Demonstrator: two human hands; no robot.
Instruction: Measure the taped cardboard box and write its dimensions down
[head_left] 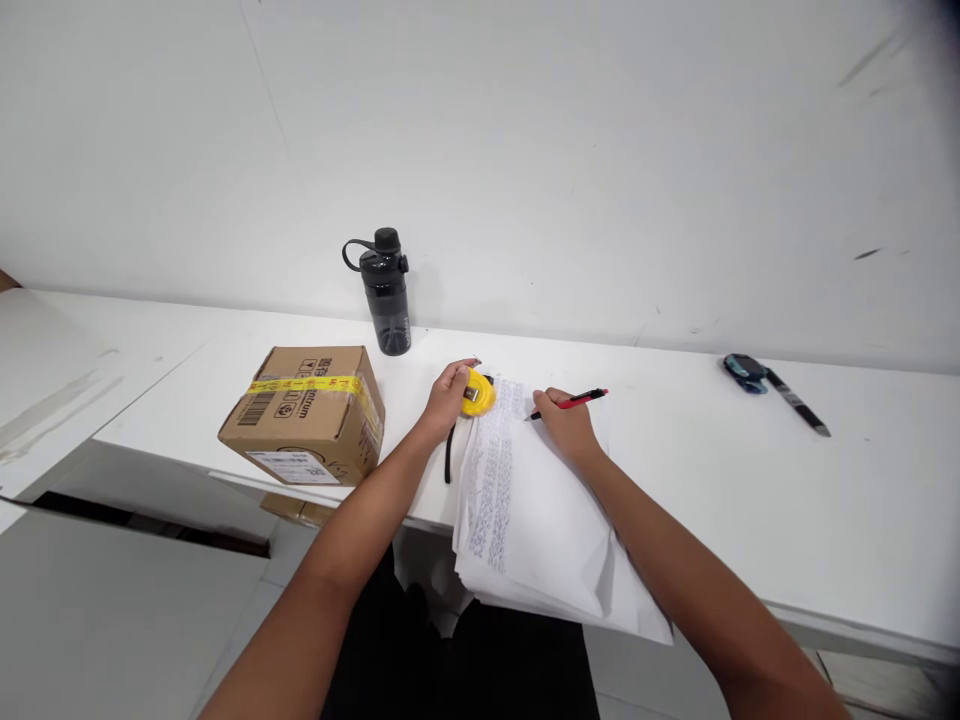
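My left hand (448, 396) is closed around a yellow tape measure (478, 394) that rests on the white table (712, 470); its black strap (449, 455) hangs toward the table edge. My right hand (564, 424) grips a red pen (576, 401) with its tip on a stack of printed paper sheets (525, 510). The sheets lie between my forearms and overhang the table's near edge.
A cardboard box (306, 412) with yellow tape sits to the left, near the table edge. A dark water bottle (386, 292) stands by the wall behind it. A dark watch-like device with a strap (772, 385) lies at the far right.
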